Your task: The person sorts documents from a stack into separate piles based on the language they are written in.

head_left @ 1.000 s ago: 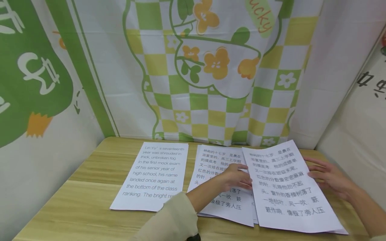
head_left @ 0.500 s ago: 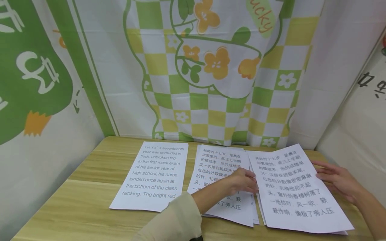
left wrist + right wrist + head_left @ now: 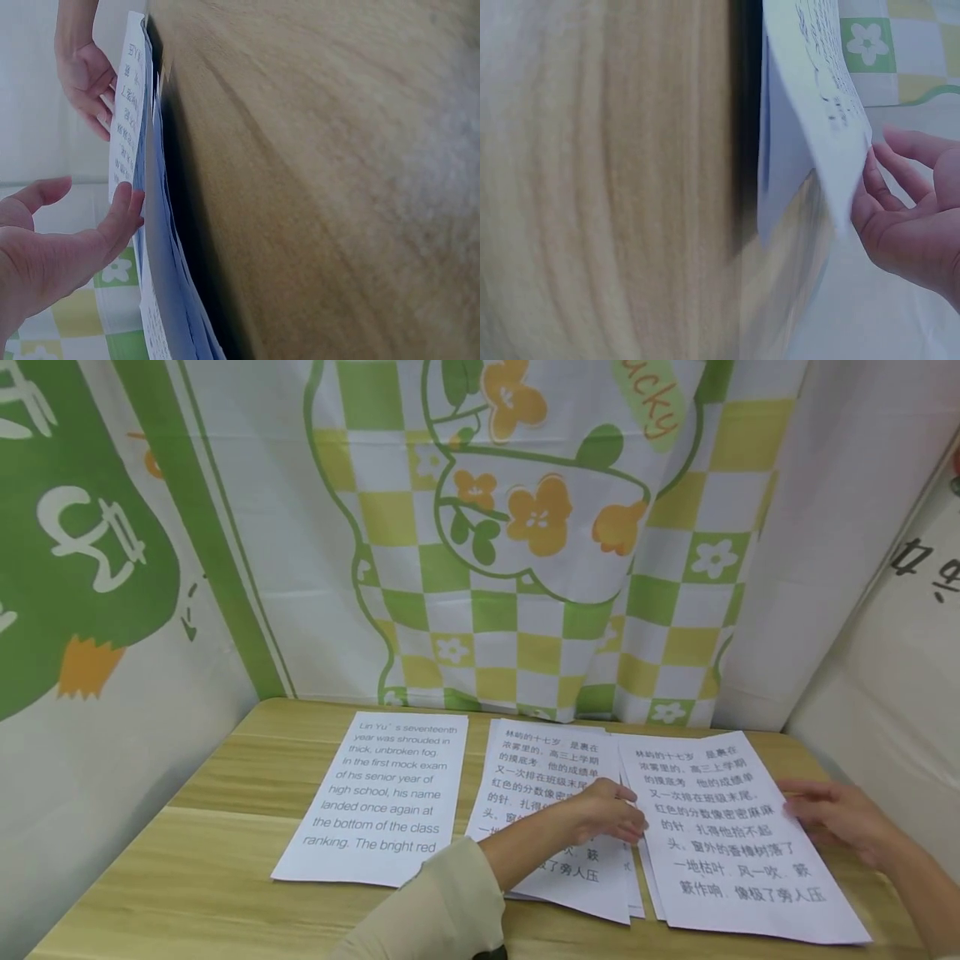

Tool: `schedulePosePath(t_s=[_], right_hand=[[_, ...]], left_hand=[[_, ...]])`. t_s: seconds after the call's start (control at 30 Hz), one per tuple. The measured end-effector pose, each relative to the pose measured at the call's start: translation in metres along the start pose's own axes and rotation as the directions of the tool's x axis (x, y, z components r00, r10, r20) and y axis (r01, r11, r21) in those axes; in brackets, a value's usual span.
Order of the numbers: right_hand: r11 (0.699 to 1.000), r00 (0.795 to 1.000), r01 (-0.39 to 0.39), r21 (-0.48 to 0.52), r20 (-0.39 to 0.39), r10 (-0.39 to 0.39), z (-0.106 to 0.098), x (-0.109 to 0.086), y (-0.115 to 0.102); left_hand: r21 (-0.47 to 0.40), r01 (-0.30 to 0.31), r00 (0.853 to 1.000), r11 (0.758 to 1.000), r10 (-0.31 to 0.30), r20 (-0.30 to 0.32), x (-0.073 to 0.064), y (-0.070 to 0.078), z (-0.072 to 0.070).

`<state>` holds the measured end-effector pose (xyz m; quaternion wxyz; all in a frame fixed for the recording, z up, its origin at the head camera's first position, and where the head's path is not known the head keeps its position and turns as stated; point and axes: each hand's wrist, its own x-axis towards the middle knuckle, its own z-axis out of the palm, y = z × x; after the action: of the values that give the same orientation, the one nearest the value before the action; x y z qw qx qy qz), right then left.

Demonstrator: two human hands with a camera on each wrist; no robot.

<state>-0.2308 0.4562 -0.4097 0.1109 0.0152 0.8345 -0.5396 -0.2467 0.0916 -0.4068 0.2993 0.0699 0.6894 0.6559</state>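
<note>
A printed sheet with Chinese text (image 3: 731,843) lies on top of other paper at the right of the table in the head view. My left hand (image 3: 611,812) is at its left edge; the left wrist view shows the left fingertips (image 3: 135,206) against the papers, thumb apart and raised. On the opposite side, my right hand (image 3: 847,822) touches the sheet's right edge with loosely bent fingers. In the right wrist view that edge of the sheet (image 3: 829,142) stands a little above the paper below. A middle stack of Chinese-text sheets (image 3: 551,760) is partly covered by my left forearm.
A stack with English text (image 3: 375,802) lies on the left of the wooden table (image 3: 187,852). Behind the table hangs a green and yellow checked curtain (image 3: 525,635). Fabric walls stand on both sides. A narrow gap separates the middle and right papers.
The right sheet has moved rightward, away from the middle stack, and its raised far corner has come down. Both hands have shifted right with it, and the right hand is slightly lower.
</note>
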Motion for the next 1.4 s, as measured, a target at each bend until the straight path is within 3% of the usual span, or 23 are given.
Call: schedulePosePath(t_s=[0.47, 0.77, 0.87, 1.0, 1.27, 1.4], right_hand=[[0.997, 1.0, -0.012, -0.073, -0.001, 0.012, 0.004, 0.001, -0.001], [0.974, 0.996, -0.013, -0.226, -0.089, -0.008, 0.008, 0.004, -0.007], [0.961, 0.991, -0.009, -0.276, -0.131, -0.028, 0.019, 0.005, -0.018], [0.957, 0.992, 0.029, -0.287, -0.111, -0.063, 0.044, 0.009, -0.04], [0.978, 0.988, 0.157, -0.138, 0.022, -0.155, 0.104, 0.019, -0.07], [0.98, 0.978, 0.195, -0.027, 0.085, -0.192, 0.126, 0.028, -0.075]], left_hand=[[0.005, 0.003, 1.0, 1.0, -0.003, -0.025, 0.001, -0.001, 0.0], [0.078, -0.012, 1.0, 0.997, 0.014, -0.028, -0.01, 0.002, -0.011], [0.1, -0.038, 0.999, 0.994, 0.041, -0.028, -0.015, 0.002, -0.023], [0.126, -0.072, 0.995, 0.989, 0.079, -0.057, -0.022, 0.003, -0.046], [0.136, -0.111, 0.976, 0.985, 0.134, -0.172, -0.041, 0.004, -0.098], [0.19, -0.096, 0.965, 0.977, 0.138, -0.225, -0.054, 0.003, -0.125]])
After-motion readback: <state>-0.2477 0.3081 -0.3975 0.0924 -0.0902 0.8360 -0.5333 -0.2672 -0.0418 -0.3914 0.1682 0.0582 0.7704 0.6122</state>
